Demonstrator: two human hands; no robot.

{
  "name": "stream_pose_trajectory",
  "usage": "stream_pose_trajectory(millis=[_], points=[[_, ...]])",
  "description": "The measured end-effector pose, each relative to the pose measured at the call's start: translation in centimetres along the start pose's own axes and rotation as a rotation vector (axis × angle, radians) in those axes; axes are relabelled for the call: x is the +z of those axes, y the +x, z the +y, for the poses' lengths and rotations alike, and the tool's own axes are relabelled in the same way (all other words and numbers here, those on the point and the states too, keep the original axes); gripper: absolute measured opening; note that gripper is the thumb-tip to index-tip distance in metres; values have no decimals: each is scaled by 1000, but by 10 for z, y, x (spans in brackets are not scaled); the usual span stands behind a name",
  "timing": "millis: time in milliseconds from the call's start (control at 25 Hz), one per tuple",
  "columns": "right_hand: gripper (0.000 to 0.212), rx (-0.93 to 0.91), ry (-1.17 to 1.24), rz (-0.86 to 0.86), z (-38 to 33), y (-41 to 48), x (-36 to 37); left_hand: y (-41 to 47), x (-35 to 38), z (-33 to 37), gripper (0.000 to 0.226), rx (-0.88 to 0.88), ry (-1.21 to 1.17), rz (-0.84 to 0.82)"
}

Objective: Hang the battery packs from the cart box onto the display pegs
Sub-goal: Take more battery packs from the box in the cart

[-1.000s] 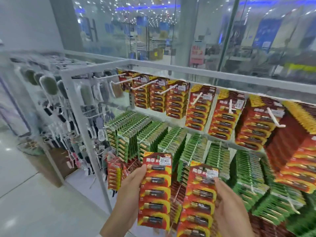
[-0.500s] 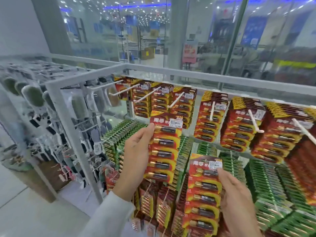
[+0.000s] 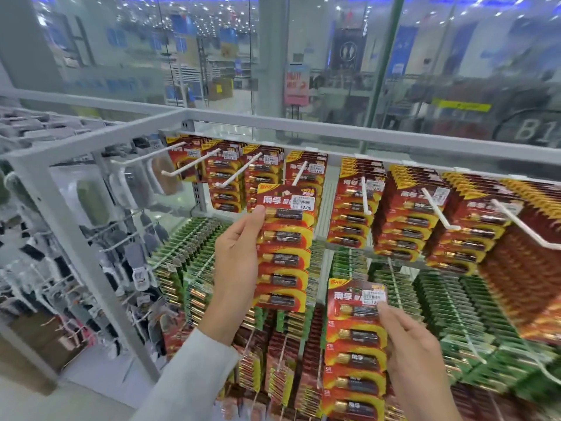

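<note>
**Head view of a battery display.** The landmark is the white peg [image 3: 299,174], fourth from the left in the top row. The left hand [image 3: 238,265] grips a red battery pack [image 3: 283,250] by its left edge, thumb on the front and fingers behind. This card is upright, just below the peg and in front of it, with its top edge at the peg's tip. Whether the hang hole has met the tip cannot be told. The right hand [image 3: 420,360] grips a second red battery pack [image 3: 353,357] by its right edge, thumb pressed on the front beside the price label. That card is upright, well below the peg and to its right. Stocked red packs [image 3: 315,161] hang on the peg behind its tip, and fuller red rows [image 3: 403,226] hang to the peg's right. Green packs [image 3: 182,259] fill the row below the peg. A grey frame rail [image 3: 273,124] runs above the peg, with a glass panel [image 3: 212,56] beyond it.
</note>
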State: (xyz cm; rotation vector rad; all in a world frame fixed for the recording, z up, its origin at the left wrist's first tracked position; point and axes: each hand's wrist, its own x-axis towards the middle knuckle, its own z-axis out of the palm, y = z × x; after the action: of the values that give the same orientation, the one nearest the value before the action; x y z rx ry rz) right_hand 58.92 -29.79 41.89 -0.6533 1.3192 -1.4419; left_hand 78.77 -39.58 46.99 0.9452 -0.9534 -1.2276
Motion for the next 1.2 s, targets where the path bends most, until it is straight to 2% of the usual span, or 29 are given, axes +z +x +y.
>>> stream_pose_trajectory(millis=[200,440,560,840,960,1080,1200], points=[[29,-61,-75,-3,-12,-4,3,18,7,-7,32,-63,20,6],[30,-355,-131,22,-60,-4,21,68,33,-17,29,-49,59,-5],[31,-436,-139,55,-73,6,30,90,46,-23,27,-55,42,9],[42,-441,-197,84,-64,22,30,114,51,-31,28,-2,86,-5],[54,-433,-226,71,-59,31,31,117,52,-32,28,-2,87,-14],[39,-438,-208,89,-64,50,38,123,55,-31,27,-9,78,-7],[45,-471,-229,123,-68,86,43,130,56,-32,29,-12,84,-15]])
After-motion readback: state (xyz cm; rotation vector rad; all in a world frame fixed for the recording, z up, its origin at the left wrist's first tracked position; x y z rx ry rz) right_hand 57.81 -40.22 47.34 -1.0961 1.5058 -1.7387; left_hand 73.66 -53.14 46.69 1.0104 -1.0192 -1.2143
